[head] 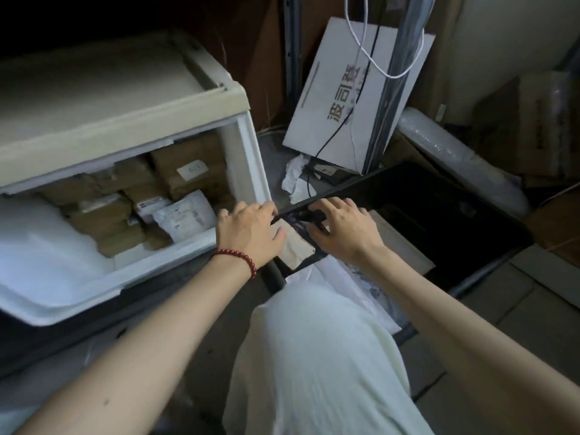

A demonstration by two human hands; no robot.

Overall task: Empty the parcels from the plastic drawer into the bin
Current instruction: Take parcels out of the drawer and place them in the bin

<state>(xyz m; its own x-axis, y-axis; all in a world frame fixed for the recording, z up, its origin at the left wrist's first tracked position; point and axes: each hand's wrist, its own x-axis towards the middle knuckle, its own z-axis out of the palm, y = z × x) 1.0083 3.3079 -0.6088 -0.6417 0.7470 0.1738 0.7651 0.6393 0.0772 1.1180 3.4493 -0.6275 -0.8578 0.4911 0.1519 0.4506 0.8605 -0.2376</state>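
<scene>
While most of the brown cardboard parcels (131, 196) sit packed in the pulled-out cream plastic drawer (175, 255) on the left, with a couple of white poly mailers (185, 215) on top, one flat tan parcel (295, 246) is out, right at the near rim of the black rectangular plastic bin (455, 221). Both hands are on it. The left hand (248, 233), red bead bracelet (238, 260) on the wrist, has its fingers close together and curled over the tan end. The right hand (345, 230) has its fingers spread and bent, tips gripping the dark end. Behind the bin a white cardboard box with printed characters (345, 98) leans upright, white cable (361, 42) looped over it.
</scene>
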